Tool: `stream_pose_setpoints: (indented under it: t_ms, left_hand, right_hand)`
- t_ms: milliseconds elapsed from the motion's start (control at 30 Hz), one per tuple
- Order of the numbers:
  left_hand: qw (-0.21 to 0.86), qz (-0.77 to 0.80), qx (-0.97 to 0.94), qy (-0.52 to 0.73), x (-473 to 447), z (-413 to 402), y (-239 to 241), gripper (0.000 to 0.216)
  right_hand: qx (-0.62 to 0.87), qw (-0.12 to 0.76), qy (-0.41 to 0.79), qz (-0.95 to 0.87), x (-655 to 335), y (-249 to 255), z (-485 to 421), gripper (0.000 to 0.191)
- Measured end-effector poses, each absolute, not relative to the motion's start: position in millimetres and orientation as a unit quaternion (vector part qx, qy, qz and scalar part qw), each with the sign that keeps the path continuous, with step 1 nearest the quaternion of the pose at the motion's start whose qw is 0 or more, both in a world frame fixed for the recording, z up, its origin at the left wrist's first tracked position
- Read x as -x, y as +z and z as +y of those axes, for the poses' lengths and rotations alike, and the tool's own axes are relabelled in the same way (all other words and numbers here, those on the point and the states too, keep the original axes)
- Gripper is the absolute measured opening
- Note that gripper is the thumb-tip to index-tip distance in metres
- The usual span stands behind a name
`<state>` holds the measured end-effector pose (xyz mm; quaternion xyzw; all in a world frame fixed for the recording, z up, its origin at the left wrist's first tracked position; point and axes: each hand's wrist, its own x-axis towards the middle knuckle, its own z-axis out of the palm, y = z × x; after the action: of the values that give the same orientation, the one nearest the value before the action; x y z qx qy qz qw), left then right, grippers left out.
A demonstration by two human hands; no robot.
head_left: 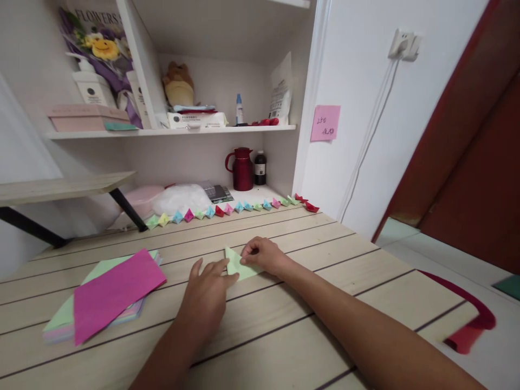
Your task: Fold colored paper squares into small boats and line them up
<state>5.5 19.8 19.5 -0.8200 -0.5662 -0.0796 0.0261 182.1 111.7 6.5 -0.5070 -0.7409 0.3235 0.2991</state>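
Head view: from where I stand, the person bends two bare hands to a folded green paper on the slatted table, on the near side of the red jug. One sharp corner points away from the person, toward the shelves and left of the jug. The long axis seems to slant from that corner back toward the near right, though the fingers hide part of that edge.

The right hand has thumb and forefinger brought together, pinching the paper's far right edge. The left hand spreads its fingers apart, forefinger and thumb tips touching the paper's left side.

Small folded paper boats line up just in front of the jug, reaching to both sides. Nearer and well left of it, a magenta sheet lies across a paper stack.
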Motion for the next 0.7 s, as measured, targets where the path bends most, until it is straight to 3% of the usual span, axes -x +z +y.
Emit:
stream_pose_setpoints:
  t_ms: [100, 233, 333, 500, 700]
  left_hand:
    - [-0.037, -0.604, 0.782, -0.146, 10, 30, 12, 0.054]
    - [-0.116, -0.658, 0.628, -0.399, 23, 45, 6, 0.042]
    - [-0.234, -0.626, 0.549, -0.502, 23, 50, 5, 0.050]
    - [-0.337, -0.544, 0.525, -0.562, 13, 45, 11, 0.059]
    - [-0.372, -0.545, 0.542, -0.521, -2, 40, 16, 0.041]
  right_hand:
    - [0.492, 0.341, 0.397, -0.696, -183, 2, 114, 0.012]
    - [0.416, 0.444, 0.521, -0.598, -178, 3, 111, 0.018]
    - [0.378, 0.482, 0.548, -0.570, -172, 7, 105, 0.021]
    - [0.374, 0.502, 0.527, -0.575, -169, 7, 102, 0.023]
    - [0.370, 0.521, 0.518, -0.569, -172, 6, 103, 0.026]
